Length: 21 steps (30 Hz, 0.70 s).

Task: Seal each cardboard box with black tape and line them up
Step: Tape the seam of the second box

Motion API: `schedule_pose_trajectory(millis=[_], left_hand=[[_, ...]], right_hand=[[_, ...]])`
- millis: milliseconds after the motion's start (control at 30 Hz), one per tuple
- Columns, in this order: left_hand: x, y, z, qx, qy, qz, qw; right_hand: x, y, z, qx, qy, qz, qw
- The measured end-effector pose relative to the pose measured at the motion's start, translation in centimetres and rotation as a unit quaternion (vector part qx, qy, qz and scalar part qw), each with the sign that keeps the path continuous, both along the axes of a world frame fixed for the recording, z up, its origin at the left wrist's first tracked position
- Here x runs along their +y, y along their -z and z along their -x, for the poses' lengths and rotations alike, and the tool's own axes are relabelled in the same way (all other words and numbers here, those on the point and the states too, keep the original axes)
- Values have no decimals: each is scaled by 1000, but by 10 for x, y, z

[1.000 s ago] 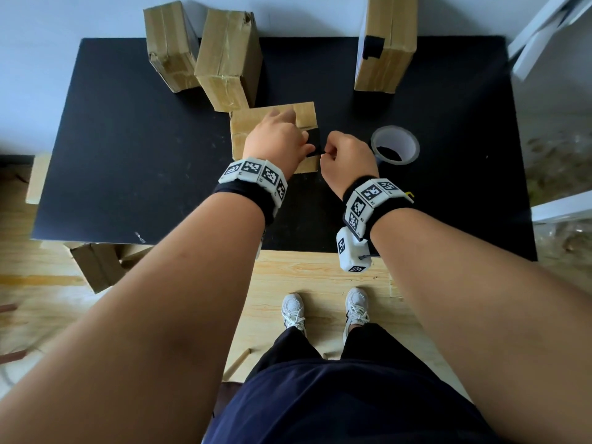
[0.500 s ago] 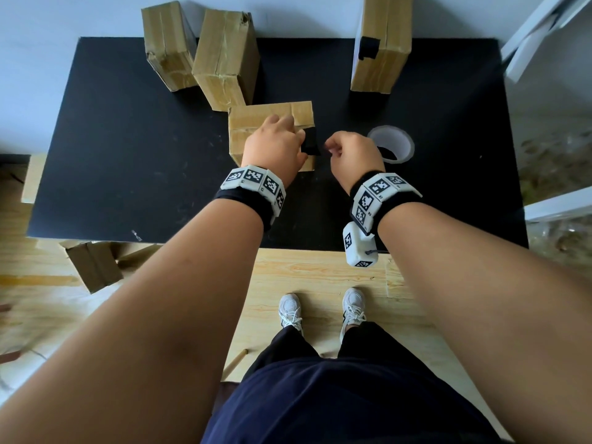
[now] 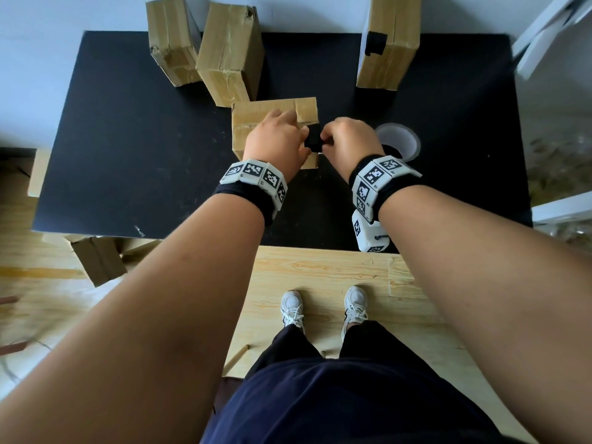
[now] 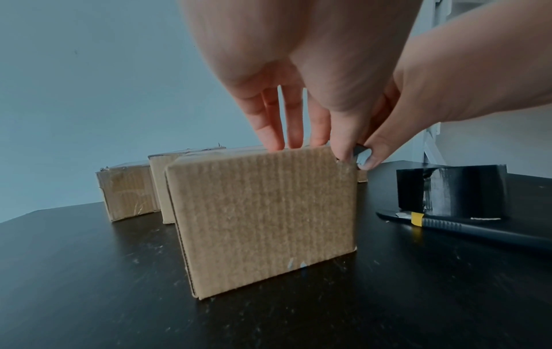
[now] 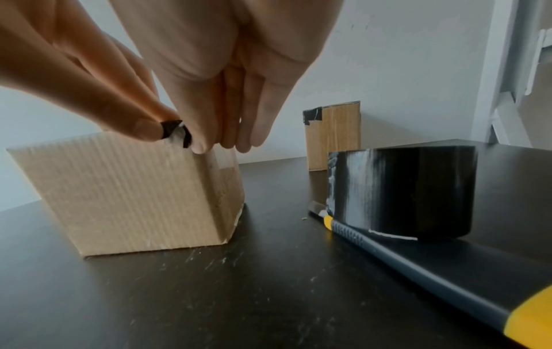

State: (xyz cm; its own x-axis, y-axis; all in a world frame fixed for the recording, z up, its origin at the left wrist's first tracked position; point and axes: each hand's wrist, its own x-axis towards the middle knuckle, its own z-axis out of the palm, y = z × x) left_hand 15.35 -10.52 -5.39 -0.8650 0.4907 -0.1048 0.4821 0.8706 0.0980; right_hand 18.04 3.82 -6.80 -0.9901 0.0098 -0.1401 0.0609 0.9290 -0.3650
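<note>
A small cardboard box (image 3: 253, 116) stands mid-table. My left hand (image 3: 278, 136) rests on its top with straight fingers (image 4: 278, 139), and its thumb touches a short piece of black tape (image 3: 312, 139) at the box's near right top edge. My right hand (image 3: 346, 139), curled, pinches that tape piece (image 5: 176, 133) from the right side. The roll of black tape (image 3: 398, 142) lies just right of my right hand. A box with black tape on it (image 3: 389, 43) stands at the back right. Two untaped boxes (image 3: 169, 43) (image 3: 229, 56) stand at the back left.
A black and yellow utility knife (image 5: 418, 255) lies in front of the tape roll (image 5: 403, 191), hidden under my right wrist in the head view. The black table (image 3: 128, 155) meets a wall at the back. Another cardboard box (image 3: 97, 261) sits on the floor at the left.
My right hand has drawn slightly closer to the box's right edge with the tape piece. My left hand stays on top of the box.
</note>
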Motion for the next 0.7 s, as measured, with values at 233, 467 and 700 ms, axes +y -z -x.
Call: schedule_pose_trajectory(millis=[233, 467, 700], left_hand=[[1, 0, 4, -17, -31, -47, 998], [8, 2, 10, -21, -62, -57, 996], [10, 2, 11, 3, -48, -40, 998]], right_hand=[[-2, -2, -4, 19, 10, 25, 999], [-2, -2, -6, 18, 16, 37, 999], [1, -2, -3, 11, -1, 36, 999]])
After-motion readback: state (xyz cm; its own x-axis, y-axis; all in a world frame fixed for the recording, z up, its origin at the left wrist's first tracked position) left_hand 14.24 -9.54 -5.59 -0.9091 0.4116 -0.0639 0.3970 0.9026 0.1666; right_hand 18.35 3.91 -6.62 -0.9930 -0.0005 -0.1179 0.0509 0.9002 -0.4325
